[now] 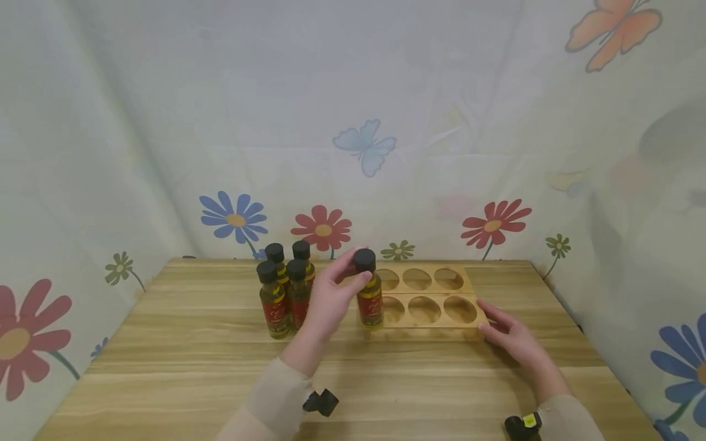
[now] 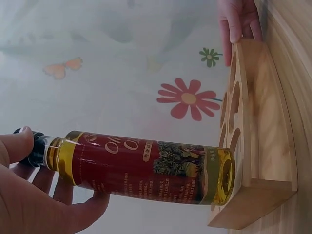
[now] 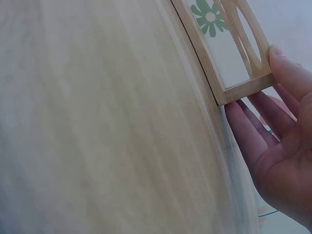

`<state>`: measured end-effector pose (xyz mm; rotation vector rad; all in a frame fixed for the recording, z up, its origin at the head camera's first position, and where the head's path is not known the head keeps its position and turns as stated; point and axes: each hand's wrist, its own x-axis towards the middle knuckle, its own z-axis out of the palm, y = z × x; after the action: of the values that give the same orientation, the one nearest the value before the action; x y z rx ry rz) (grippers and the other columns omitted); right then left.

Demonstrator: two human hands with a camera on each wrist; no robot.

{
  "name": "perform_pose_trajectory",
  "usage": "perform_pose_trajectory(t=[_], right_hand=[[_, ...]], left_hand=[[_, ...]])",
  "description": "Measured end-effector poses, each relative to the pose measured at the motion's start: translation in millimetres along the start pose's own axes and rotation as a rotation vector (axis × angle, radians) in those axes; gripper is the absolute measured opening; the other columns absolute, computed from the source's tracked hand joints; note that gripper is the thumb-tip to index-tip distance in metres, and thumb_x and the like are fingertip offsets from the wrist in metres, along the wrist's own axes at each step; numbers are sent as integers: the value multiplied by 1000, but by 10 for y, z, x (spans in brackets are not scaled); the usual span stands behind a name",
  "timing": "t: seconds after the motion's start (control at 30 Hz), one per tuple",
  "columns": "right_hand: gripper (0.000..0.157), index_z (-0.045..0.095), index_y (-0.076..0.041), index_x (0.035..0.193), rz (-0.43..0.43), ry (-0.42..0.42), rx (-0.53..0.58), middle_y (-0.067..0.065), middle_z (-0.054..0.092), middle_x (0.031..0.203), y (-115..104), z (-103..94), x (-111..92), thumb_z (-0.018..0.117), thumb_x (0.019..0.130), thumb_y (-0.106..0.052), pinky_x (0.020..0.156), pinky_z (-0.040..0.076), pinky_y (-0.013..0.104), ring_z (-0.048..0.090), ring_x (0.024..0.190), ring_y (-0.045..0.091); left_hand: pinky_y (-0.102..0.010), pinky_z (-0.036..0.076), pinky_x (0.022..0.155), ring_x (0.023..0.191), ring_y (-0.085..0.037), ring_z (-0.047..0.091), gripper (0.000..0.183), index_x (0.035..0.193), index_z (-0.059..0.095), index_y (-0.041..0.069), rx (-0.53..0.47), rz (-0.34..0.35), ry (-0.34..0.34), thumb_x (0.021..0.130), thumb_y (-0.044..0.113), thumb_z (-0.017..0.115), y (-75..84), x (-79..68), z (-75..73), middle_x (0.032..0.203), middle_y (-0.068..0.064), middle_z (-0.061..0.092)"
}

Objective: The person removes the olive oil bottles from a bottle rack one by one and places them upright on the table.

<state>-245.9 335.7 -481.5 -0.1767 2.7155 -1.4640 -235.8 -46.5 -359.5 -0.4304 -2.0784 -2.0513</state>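
Observation:
My left hand (image 1: 331, 294) grips an olive oil bottle (image 1: 370, 303) by its black cap and neck. The bottle is upright, with a red label (image 2: 122, 163) and yellow oil inside. Its base is at the left end of a wooden rack (image 1: 423, 327) with two rows of round holes, hiding part of that end; contact cannot be made out. At the rack's right end, my right hand (image 1: 521, 343) holds the corner, thumb (image 3: 287, 68) on the upper edge and fingers along the end wall. No bottle shows in the rack's visible holes.
Several more olive oil bottles (image 1: 274, 309) with black caps stand grouped left of my left hand, on the wood-grain table (image 1: 182, 343). Behind the table hangs a pale curtain (image 1: 276, 153) printed with flowers and butterflies.

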Motion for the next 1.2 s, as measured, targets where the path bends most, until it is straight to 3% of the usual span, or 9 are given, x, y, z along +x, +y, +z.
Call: perform_pose_trajectory(t=[0.2,0.47,0.77,1.0,1.2], right_hand=[[70,35,-9,154,-6,-2,-5,23,30,156,-3,-7,0,61,98,-42,108,32,59,39,134,47],[70,35,-9,154,-1,0,0,23,30,156,8,-17,-1,62,98,-41,108,33,58,39,135,47],[68,35,-8,154,-14,3,-1,24,31,155,-10,-1,-17,62,98,-38,108,33,59,40,134,47],[68,35,-7,154,-9,-1,1,24,30,156,-21,-6,-5,61,99,-39,108,32,58,39,134,47],[68,36,-7,153,-17,2,4,23,31,156,-27,-4,-2,62,98,-38,108,34,57,41,133,46]], left_hand=[[-55,42,101,115,-20,59,44,134,64,24,40,-11,20,92,18,73,20,-100,-182,120,-1,68],[-48,41,104,113,-21,59,45,135,64,18,46,-24,42,91,13,73,-31,-161,-393,125,-4,66],[-32,50,92,106,-20,64,44,132,65,14,121,-10,47,89,12,75,-117,-258,-652,120,-8,68],[-28,52,90,105,-21,64,43,132,64,10,132,-22,31,90,9,73,-169,-352,-866,124,-13,66],[-23,51,89,107,-17,63,43,133,63,9,174,-43,61,91,10,72,-218,-415,-1058,127,-14,63]])
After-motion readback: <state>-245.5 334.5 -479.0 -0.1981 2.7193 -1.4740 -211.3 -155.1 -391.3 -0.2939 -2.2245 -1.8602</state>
